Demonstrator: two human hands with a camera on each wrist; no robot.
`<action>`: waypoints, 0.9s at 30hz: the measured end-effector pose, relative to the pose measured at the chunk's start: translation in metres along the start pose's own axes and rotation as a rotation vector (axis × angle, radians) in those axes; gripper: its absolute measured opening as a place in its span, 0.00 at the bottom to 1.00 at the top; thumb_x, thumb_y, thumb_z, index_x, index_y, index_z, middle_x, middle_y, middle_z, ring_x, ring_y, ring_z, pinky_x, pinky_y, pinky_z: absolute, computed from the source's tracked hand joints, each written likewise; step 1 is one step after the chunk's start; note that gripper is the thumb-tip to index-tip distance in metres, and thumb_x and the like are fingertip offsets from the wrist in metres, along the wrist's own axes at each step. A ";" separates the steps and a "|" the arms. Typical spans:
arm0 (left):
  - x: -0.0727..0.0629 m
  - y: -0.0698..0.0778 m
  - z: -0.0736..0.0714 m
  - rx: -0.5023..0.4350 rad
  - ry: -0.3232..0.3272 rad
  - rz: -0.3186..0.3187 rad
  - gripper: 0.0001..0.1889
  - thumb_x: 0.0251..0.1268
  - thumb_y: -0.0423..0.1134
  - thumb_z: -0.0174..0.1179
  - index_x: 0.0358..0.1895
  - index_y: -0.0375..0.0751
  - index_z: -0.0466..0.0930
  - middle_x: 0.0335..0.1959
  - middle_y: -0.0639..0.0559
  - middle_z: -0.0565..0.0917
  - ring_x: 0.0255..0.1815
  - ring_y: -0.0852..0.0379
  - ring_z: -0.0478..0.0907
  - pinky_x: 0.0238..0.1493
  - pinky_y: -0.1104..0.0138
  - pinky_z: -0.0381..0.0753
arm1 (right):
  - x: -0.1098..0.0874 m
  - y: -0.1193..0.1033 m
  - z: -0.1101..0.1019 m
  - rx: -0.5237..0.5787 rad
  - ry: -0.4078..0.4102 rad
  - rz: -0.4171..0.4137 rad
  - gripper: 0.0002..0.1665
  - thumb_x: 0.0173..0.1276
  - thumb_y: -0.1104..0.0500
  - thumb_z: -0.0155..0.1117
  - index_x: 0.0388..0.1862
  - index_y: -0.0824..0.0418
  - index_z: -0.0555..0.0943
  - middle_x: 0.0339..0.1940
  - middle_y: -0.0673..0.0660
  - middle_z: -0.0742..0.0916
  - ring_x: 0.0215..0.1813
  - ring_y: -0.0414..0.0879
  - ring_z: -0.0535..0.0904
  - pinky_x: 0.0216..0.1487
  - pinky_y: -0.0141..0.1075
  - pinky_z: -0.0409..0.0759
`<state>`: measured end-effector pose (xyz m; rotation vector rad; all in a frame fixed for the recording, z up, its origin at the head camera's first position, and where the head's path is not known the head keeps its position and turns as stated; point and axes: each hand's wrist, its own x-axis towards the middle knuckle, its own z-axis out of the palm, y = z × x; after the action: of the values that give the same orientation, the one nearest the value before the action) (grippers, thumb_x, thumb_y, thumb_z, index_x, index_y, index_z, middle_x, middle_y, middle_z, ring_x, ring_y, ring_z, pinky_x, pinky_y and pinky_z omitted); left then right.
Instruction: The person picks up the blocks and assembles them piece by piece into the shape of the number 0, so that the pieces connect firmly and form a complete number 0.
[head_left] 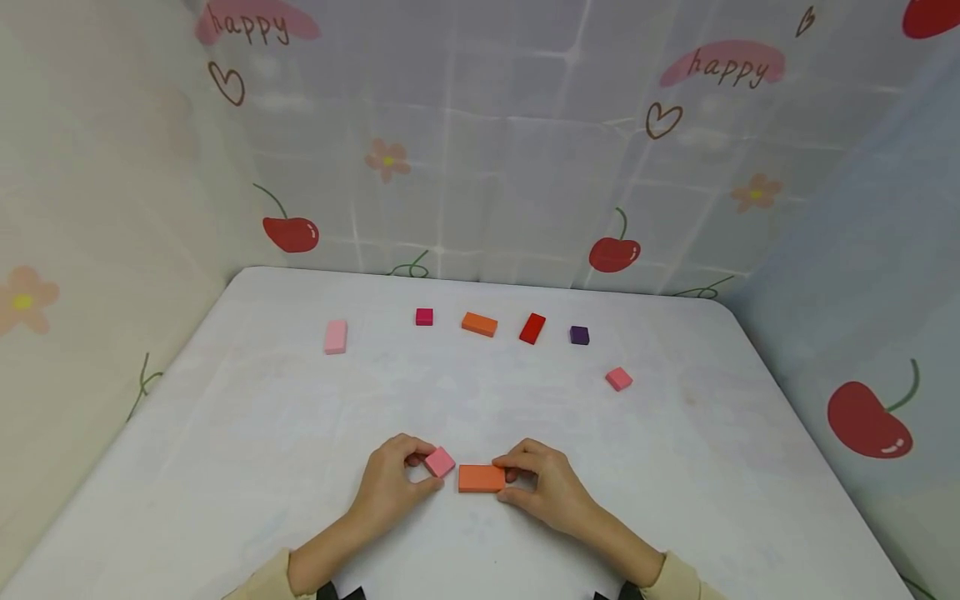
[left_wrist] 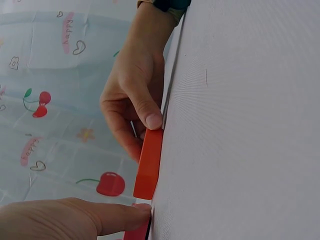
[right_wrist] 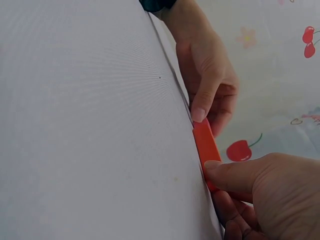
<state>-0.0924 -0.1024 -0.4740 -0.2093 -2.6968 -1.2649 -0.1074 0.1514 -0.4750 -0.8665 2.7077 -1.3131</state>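
In the head view my left hand [head_left: 392, 482] pinches a small pink block [head_left: 440, 462] between thumb and fingers, the block turned at an angle. Just right of it lies a flat orange rectangular block [head_left: 480, 478], long side across the table. My right hand [head_left: 549, 487] grips that orange block by its right end, thumb at the near edge and fingers at the far edge. A narrow gap separates the two blocks in the head view. From the left wrist, the orange block [left_wrist: 148, 165] shows under the right hand's thumb, with the pink block [left_wrist: 137, 231] partly hidden by my left thumb.
Along the far part of the white table [head_left: 300, 467] lie a light pink block [head_left: 336, 337], a magenta block [head_left: 424, 317], another orange block [head_left: 479, 324], a red block [head_left: 532, 328] and a dark purple block [head_left: 580, 335]. A second pink block [head_left: 618, 379] lies to the right.
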 end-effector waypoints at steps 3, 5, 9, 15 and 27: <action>0.000 0.001 0.000 0.023 -0.001 0.011 0.19 0.36 0.31 0.80 0.37 0.43 0.85 0.31 0.60 0.80 0.33 0.63 0.73 0.38 0.70 0.75 | 0.000 0.000 0.000 0.002 0.002 -0.007 0.21 0.52 0.61 0.79 0.46 0.57 0.87 0.35 0.42 0.83 0.36 0.37 0.78 0.41 0.29 0.79; 0.000 0.001 0.000 0.029 -0.001 0.014 0.19 0.36 0.31 0.80 0.37 0.44 0.85 0.30 0.61 0.80 0.33 0.63 0.73 0.38 0.70 0.74 | 0.000 0.000 0.000 0.002 0.004 -0.012 0.21 0.52 0.61 0.79 0.46 0.57 0.87 0.35 0.43 0.83 0.36 0.37 0.78 0.41 0.29 0.79; 0.000 0.001 0.001 0.028 0.001 0.017 0.19 0.35 0.31 0.80 0.36 0.45 0.86 0.30 0.61 0.80 0.33 0.63 0.72 0.38 0.71 0.74 | 0.000 0.001 0.000 -0.002 0.005 -0.022 0.21 0.52 0.61 0.79 0.47 0.57 0.87 0.36 0.43 0.83 0.36 0.37 0.78 0.41 0.29 0.79; -0.001 0.002 0.001 0.027 0.001 0.010 0.19 0.35 0.31 0.80 0.36 0.46 0.86 0.30 0.62 0.80 0.33 0.64 0.73 0.39 0.70 0.75 | 0.000 0.001 0.000 -0.002 0.004 -0.029 0.21 0.52 0.61 0.79 0.47 0.58 0.87 0.36 0.43 0.83 0.36 0.37 0.78 0.41 0.29 0.79; -0.001 0.000 0.001 0.035 0.001 0.032 0.19 0.35 0.31 0.80 0.36 0.46 0.86 0.30 0.62 0.81 0.34 0.64 0.74 0.39 0.70 0.75 | 0.000 0.001 0.001 0.000 0.000 -0.037 0.21 0.52 0.62 0.79 0.47 0.58 0.87 0.36 0.44 0.83 0.36 0.37 0.78 0.41 0.29 0.79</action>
<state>-0.0915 -0.1011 -0.4748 -0.2464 -2.7009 -1.2078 -0.1079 0.1511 -0.4761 -0.9216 2.7047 -1.3192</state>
